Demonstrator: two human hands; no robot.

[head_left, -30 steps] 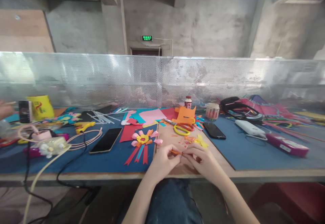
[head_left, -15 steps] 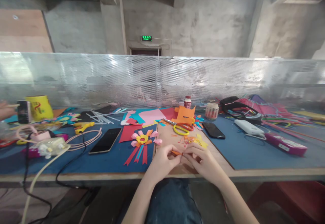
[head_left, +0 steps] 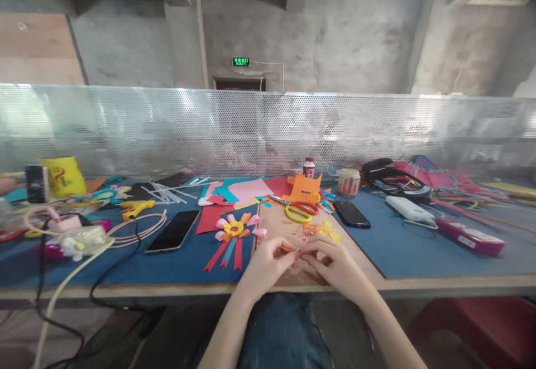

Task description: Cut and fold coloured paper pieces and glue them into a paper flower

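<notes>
Near the front edge of the table, my left hand [head_left: 270, 262] and my right hand [head_left: 329, 257] meet over a brown board [head_left: 272, 221]. Between their fingertips is a small orange paper strip [head_left: 288, 249], pinched from both sides and partly hidden by the fingers. Just beyond them lie orange and yellow paper scraps [head_left: 333, 232]. Scissors [head_left: 298, 212] with yellow and orange handles rest behind the scraps. To the left of my left hand lies a paper flower [head_left: 234, 228] with pink and orange petals, a yellow centre and red and blue ribbon tails.
Coloured paper sheets [head_left: 251, 191] and a folded orange sheet [head_left: 305, 189] lie at the back. Phones sit left [head_left: 173, 231] and right [head_left: 352, 214]. A glue gun [head_left: 136, 208], cables and a power strip [head_left: 79, 240] occupy the left. A small bottle [head_left: 309, 167] and jar [head_left: 348, 182] stand behind.
My fingers have shifted slightly around the orange paper strip, with both hands staying in nearly the same place. The other person's hand at the far left has moved mostly out of view.
</notes>
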